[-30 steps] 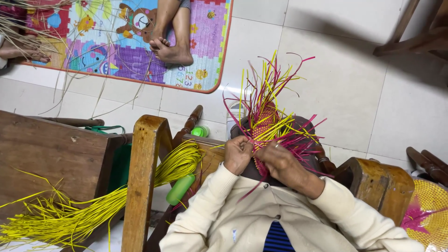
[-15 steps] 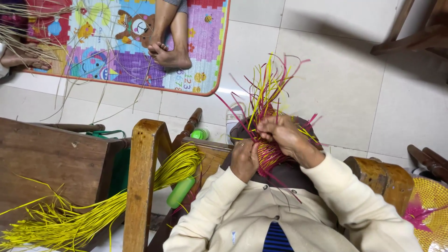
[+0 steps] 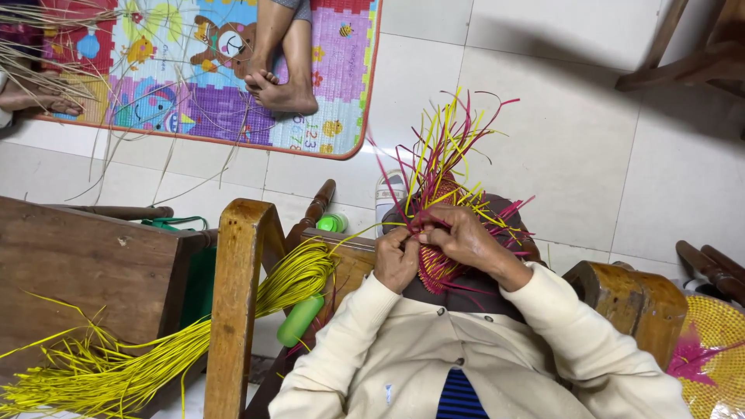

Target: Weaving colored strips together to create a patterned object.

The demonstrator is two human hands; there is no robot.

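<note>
A half-woven piece of pink and yellow strips (image 3: pixel 444 194) rests on my lap, its loose ends fanning up and outward. My left hand (image 3: pixel 396 260) pinches a thin yellow strip at the piece's left edge. My right hand (image 3: pixel 458 237) lies over the woven part, fingers curled on the strips beside the left hand. A long bundle of yellow strips (image 3: pixel 194 337) drapes over a wooden chair frame (image 3: pixel 237 302) to my left.
A green bottle (image 3: pixel 304 314) lies under the bundle. A wooden bench (image 3: pixel 85 264) stands at left. Another person's bare feet (image 3: pixel 281 89) rest on a colourful play mat (image 3: pixel 194 70). A finished yellow and pink woven piece (image 3: pixel 710 353) sits at right by a wooden armrest (image 3: pixel 628 299).
My right hand has come down from the raised strips onto the woven part, close to the left hand. The left hand stays at the piece's left edge.
</note>
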